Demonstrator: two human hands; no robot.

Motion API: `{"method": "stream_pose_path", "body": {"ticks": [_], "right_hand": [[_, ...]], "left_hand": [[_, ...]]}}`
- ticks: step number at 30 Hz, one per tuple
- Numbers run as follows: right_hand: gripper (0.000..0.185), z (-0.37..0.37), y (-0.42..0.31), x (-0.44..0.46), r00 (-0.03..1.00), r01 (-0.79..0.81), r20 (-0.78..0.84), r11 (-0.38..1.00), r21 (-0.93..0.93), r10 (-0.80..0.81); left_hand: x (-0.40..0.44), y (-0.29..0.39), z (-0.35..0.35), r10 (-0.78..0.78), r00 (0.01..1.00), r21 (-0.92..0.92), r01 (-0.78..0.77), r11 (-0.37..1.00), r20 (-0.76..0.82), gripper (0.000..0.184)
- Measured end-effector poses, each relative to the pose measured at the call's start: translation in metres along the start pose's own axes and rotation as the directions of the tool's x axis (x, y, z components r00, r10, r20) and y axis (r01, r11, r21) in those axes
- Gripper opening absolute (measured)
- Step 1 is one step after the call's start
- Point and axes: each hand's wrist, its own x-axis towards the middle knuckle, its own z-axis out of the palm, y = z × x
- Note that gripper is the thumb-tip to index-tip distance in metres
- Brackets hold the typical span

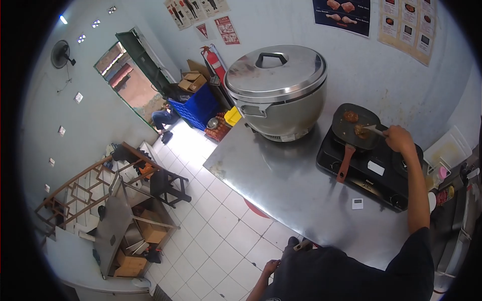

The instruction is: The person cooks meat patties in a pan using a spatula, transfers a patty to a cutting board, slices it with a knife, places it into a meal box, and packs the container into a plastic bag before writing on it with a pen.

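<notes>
My right hand (399, 139) is closed around a pale cooking utensil (374, 130), whose tip meets a brown piece of food (361, 132) in a dark square frying pan (343, 132). Another reddish-brown piece (351, 116) lies farther back in the pan. The pan rests on the left burner of a black two-burner gas stove (368, 179), its brown handle (345, 163) pointing toward me. Down beside my dark clothing is my left hand (271, 267), fingers curled in; whether anything is inside them is hidden.
A large lidded steel rice cooker (283, 108) stands left of the stove on the steel table (271, 175). A small white timer (357, 203) lies before the stove. Jars (444, 195) crowd the right side. A stool (168, 188) and a seated person (164, 118) are farther off.
</notes>
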Motion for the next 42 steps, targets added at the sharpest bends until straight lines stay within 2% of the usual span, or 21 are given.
{"method": "stream_pose_path", "body": {"ticks": [2,3,6,9,11,12,13,15,16,17,19,21,23,26,27,30,33,36,39,42], "right_hand": [[0.03,-0.014,0.004,-0.008,0.998,0.023,0.058,1.0,0.003,-0.023],[0.03,-0.014,0.004,-0.006,0.999,0.023,0.024,1.0,-0.016,-0.023],[0.029,-0.006,0.009,0.001,1.0,0.0,-0.031,0.999,-0.034,-0.001],[0.027,-0.002,0.005,0.003,1.0,-0.004,-0.001,0.999,0.049,0.004],[0.025,-0.013,0.006,-0.009,0.999,0.015,0.046,0.995,0.098,-0.02],[0.025,-0.012,0.007,-0.005,0.998,0.034,0.042,0.998,0.051,-0.036],[0.025,-0.009,0.011,0.002,0.998,0.045,0.043,0.999,0.002,-0.045],[0.026,0.001,0.018,0.012,0.999,0.016,0.036,0.999,-0.046,-0.014],[0.027,0.006,0.013,0.015,0.999,-0.021,0.028,0.999,-0.044,0.022],[0.027,0.01,0.009,0.014,0.999,-0.035,0.023,0.999,-0.019,0.036],[0.028,0.004,0.007,0.005,0.999,-0.043,0.029,0.999,0.023,0.043],[0.027,-0.008,0.008,-0.005,0.998,-0.016,0.065,0.998,0.053,0.013],[0.029,-0.01,0.007,0.003,0.996,-0.072,0.059,0.997,0.001,0.071],[0.033,0.008,0.006,0.015,0.996,-0.066,0.059,0.997,-0.031,0.068],[0.034,0.009,0.004,0.015,0.997,-0.048,0.054,0.998,-0.03,0.049],[0.036,-0.008,0.007,-0.001,0.995,0.02,0.096,1.0,0.007,-0.02],[0.036,-0.006,0.011,0.01,0.99,-0.074,0.118,0.997,0.0,0.073],[0.036,-0.01,-0.001,0.003,0.993,-0.065,0.095,0.998,-0.012,0.066],[0.037,-0.005,0.004,0.003,0.994,-0.067,0.09,0.998,0.021,0.065],[0.038,-0.003,0.013,0.007,0.992,-0.031,0.127,0.999,0.035,0.026]], "left_hand": [[-0.018,0.026,-0.002,-0.107,0.994,-0.09,0.104,0.99,-0.027,0.045],[-0.026,0.032,0.003,-0.141,0.987,-0.266,0.115,0.957,-0.078,0.044],[-0.009,0.008,0.005,0.016,0.998,0.023,-0.015,1.0,-0.061,0.046],[-0.003,0.012,-0.003,0.003,1.0,0.078,-0.003,0.997,-0.002,0.048],[-0.008,0.014,-0.003,-0.081,0.996,-0.206,0.071,0.976,-0.039,0.048],[-0.013,0.022,-0.002,-0.127,0.991,-0.345,0.104,0.933,-0.045,0.048],[-0.018,0.026,0.0,-0.14,0.987,-0.351,0.106,0.93,-0.075,0.047],[-0.007,0.009,-0.006,0.152,0.988,0.003,-0.152,0.988,0.004,0.047],[0.005,-0.005,-0.004,0.29,0.953,0.171,-0.302,0.938,0.093,0.046],[0.009,-0.011,-0.001,0.231,0.971,0.178,-0.237,0.955,0.056,0.046],[-0.007,0.005,-0.004,0.246,0.969,0.104,-0.247,0.963,0.018,0.046],[-0.029,0.024,-0.009,0.149,0.989,0.034,-0.149,0.988,-0.017,0.045],[-0.053,0.066,-0.012,-0.054,0.998,-0.024,0.054,0.998,-0.027,0.045],[-0.047,0.038,-0.002,0.022,1.0,-0.048,-0.022,0.999,0.003,0.041],[-0.023,0.009,-0.002,0.109,0.989,0.246,-0.131,0.96,0.101,0.044],[0.006,-0.034,0.001,0.28,0.954,0.368,-0.298,0.881,0.104,0.044],[-0.005,-0.025,0.008,0.35,0.936,0.37,-0.339,0.865,0.04,0.043],[-0.015,-0.005,0.005,0.226,0.974,0.278,-0.221,0.935,0.013,0.042],[-0.011,-0.002,0.003,0.288,0.956,0.252,-0.267,0.93,-0.05,0.041],[-0.022,0.013,0.0,0.277,0.96,0.199,-0.263,0.944,-0.042,0.042]]}}
